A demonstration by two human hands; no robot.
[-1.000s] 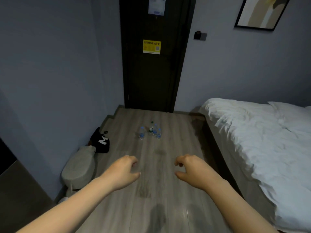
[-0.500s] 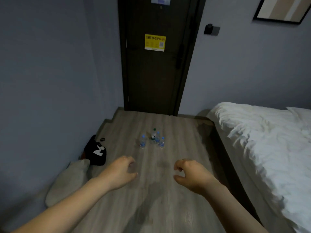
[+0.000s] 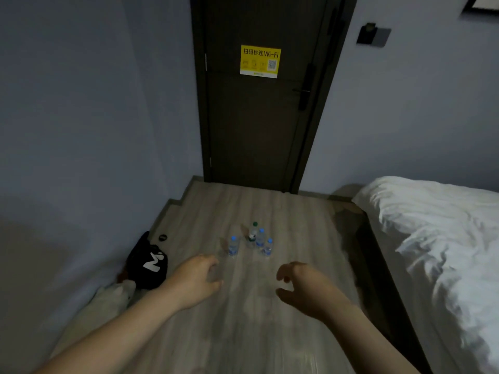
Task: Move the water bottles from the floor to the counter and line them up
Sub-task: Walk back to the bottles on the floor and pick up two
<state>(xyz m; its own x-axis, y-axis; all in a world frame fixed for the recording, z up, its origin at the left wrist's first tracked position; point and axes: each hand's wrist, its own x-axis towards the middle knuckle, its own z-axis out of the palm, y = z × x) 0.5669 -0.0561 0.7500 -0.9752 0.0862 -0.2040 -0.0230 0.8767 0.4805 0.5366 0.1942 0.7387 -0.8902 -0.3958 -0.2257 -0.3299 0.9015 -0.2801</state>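
Several small clear water bottles stand upright in a cluster on the wooden floor in front of the dark door. One blue-capped bottle stands a little to the left. A green-capped bottle and two more blue-capped ones stand close together. My left hand and my right hand are stretched out ahead of me, well short of the bottles. Both hang with loosely curled fingers and hold nothing. No counter is in view.
A bed with white bedding fills the right side. A black bag with a white letter and a pale cushion-like thing lie by the left wall. A small dark round object lies on the floor. The dark door is shut.
The view has moved forward toward the bottles, which now look larger and nearer. Both hands stay out in front, empty, with about the same loose curl.
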